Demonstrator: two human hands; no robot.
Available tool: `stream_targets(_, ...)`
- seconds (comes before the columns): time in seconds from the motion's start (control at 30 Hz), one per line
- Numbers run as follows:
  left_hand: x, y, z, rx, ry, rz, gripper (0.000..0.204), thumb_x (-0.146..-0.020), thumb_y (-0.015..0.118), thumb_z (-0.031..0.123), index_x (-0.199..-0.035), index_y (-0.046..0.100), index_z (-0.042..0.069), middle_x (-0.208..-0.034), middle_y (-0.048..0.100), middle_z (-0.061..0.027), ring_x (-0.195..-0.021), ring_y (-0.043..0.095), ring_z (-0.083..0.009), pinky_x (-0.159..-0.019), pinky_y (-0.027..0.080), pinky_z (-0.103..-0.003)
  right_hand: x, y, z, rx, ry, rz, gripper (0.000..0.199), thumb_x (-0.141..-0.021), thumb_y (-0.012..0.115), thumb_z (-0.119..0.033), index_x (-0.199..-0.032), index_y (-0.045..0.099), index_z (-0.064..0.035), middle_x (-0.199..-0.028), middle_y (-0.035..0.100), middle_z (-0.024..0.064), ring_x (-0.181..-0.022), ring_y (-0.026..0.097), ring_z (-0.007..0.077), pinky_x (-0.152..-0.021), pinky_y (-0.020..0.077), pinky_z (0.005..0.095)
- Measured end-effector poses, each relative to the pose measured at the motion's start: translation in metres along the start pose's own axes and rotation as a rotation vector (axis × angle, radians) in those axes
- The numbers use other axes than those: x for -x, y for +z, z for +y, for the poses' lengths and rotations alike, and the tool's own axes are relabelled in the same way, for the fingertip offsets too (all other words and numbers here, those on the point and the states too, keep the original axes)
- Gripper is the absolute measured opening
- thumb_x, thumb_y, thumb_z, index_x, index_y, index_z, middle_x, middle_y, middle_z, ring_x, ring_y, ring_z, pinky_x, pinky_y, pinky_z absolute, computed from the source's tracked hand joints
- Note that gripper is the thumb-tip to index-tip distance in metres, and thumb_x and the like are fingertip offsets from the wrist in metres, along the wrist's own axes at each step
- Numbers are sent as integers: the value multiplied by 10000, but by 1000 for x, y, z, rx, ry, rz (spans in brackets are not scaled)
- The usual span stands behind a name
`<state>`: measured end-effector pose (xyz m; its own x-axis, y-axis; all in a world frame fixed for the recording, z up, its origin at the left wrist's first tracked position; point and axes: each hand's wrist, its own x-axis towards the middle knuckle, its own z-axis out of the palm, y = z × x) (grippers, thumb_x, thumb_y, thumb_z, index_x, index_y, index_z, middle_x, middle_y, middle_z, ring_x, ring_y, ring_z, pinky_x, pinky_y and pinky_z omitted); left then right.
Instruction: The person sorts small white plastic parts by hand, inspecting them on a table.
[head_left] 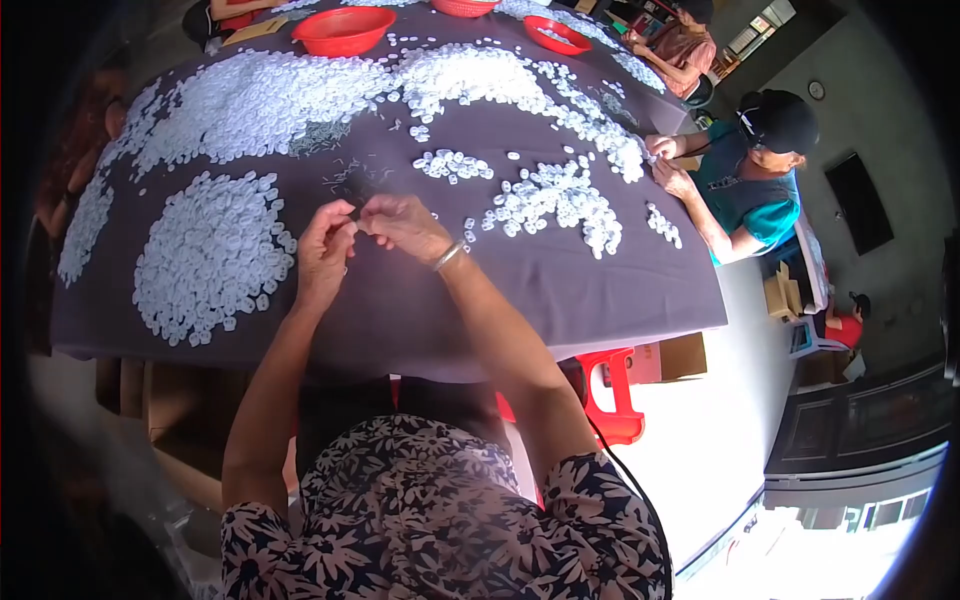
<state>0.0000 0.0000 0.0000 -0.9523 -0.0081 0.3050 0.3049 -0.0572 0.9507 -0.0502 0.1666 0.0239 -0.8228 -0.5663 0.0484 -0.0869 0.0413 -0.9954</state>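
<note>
The left hand (pixel 323 256) and right hand (pixel 408 226) pinch a tiny pale thing (pixel 353 227), too small to make out, over the dark, cloth-covered bench (pixel 430 310). A big heap of little white plastic pieces (pixel 210 258) lies near the left hand, and a red bowl (pixel 343 36) sits far back.

Piece (pixel 352 228) between fingers (pixel 378 208) too small to tell; far basket (pixel 465 8) cropped at top.

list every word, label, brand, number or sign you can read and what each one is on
None can be read.
Clock: any numerals are too small.
Box under the table: any print is too blurred.
White pieces: any markings are too small.
</note>
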Motion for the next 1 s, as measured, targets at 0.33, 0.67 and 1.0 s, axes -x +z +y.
stream_targets(0.33,0,13,-8,64,124,104,276,-866,528,-47,-1130,548,33,-867,546,6,-726,505,-65,-642,414,-205,8,6,-5,20,-23,26,351,-932,541,-348,-836,644,-27,-724,583,1,-594,499,56,-523,419,201)
stream_targets(0.67,-5,1,1,-18,15,94,296,-856,524,-51,-1136,558,41,-839,529,22,-641,444,-30,-531,363,-174,-2,13,7,-72,-71,74,175,-875,581,-140,-829,660,9,-694,614,32,-612,558,86,-547,471,226)
stream_targets(1.0,1,1,13,-42,-24,87,248,-844,588,31,-1090,591,68,-787,540,30,-625,451,-33,-532,370,-188,9,14,-1,95,-96,101,156,-847,677,-206,-928,669,-72,-694,571,-27,-624,501,39,-519,408,197)
